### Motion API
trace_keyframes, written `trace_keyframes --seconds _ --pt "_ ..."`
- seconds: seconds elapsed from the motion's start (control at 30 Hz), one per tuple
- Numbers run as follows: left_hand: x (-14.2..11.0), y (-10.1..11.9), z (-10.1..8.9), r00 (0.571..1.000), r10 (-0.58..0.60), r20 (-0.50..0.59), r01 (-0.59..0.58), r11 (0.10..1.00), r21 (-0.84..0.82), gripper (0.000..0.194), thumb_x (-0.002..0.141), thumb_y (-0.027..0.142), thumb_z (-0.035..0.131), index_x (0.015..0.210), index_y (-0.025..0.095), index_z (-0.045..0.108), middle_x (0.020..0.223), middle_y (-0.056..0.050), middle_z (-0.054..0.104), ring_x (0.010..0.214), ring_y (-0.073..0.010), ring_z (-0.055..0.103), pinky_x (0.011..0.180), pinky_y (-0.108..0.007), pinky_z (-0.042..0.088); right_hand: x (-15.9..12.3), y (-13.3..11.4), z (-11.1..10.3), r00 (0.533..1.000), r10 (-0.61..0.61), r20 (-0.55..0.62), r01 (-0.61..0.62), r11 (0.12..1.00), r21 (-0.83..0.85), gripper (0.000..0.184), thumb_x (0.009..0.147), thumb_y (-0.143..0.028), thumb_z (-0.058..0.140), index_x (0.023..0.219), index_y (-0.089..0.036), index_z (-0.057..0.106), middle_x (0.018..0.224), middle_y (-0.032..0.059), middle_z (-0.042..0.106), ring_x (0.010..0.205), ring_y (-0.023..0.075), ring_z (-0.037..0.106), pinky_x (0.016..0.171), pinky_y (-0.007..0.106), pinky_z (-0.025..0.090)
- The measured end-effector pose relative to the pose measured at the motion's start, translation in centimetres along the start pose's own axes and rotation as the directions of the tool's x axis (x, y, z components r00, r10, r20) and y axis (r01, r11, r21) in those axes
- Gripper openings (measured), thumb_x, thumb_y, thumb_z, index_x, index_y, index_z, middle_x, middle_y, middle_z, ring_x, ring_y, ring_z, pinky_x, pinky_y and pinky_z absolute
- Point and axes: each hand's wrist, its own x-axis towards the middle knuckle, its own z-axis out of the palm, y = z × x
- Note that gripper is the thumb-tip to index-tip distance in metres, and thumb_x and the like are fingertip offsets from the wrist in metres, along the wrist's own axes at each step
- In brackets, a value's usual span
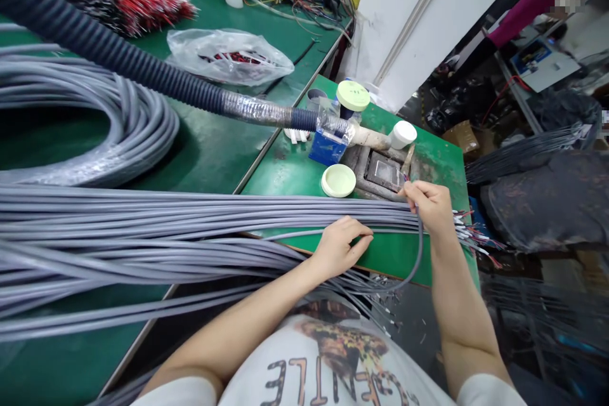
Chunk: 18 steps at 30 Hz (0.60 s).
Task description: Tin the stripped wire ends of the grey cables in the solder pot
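My right hand (431, 203) is closed around a grey cable (419, 247), near its stripped end. That end reaches the edge of a solder pot (384, 171), with thin coloured wires just showing past my fingertips. From my grip the cable bends down and back to the left. My left hand (340, 244) lies palm down at the near side of a long bundle of grey cables (266, 209), thumb and fingers slightly apart. Below my left forearm, more grey cables (228, 260) run toward me. Stripped wire ends (476, 241) stick out past my right wrist.
A ribbed black hose (181, 85) crosses above the bench to the pot. Around it are a blue box (327, 147), a pale lid (339, 180), a yellow-lidded jar (353, 96) and a white cup (403, 133). A cable coil (143, 120) lies left. Another person (521, 19) is at the far right.
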Motion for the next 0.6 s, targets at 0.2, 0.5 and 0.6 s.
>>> trace_keyframes --seconds 0.2,0.5,0.6 --pt "-0.1 -0.1 0.1 1.000 -0.004 0.013 0.004 1.000 0.015 0.014 0.089 0.024 0.052 0.089 0.020 0.065 0.084 -0.005 0.069 0.079 -0.0178 0.059 0.076 -0.033 0.045 -3.8 -1.3 -0.5 0.997 0.052 0.054 -0.065 0.965 0.255 0.035 0.085 -0.038 0.058 0.058 -0.016 0.065 0.043 -0.0030 0.047 0.040 0.0083 0.041 0.042 0.023 0.029" --pt "-0.2 0.0 0.2 1.000 0.008 0.017 -0.009 0.999 0.046 0.012 0.088 0.022 0.053 0.088 0.019 0.065 0.084 -0.005 0.070 0.078 -0.0173 0.059 0.076 -0.033 0.045 -6.2 -1.4 -1.3 0.992 0.110 0.061 -0.124 0.939 0.322 0.035 0.082 -0.042 0.059 0.061 -0.016 0.068 0.043 -0.0023 0.049 0.041 0.0084 0.042 0.043 0.023 0.032" --pt "-0.3 0.0 0.3 1.000 0.017 0.020 -0.018 0.999 0.051 0.012 0.088 0.022 0.054 0.088 0.019 0.065 0.085 -0.005 0.070 0.078 -0.0170 0.059 0.076 -0.033 0.045 -6.8 -1.1 -1.2 0.994 0.107 0.010 -0.104 0.936 0.337 0.035 0.082 -0.042 0.059 0.061 -0.016 0.069 0.041 -0.0028 0.046 0.039 0.0076 0.040 0.041 0.022 0.029"
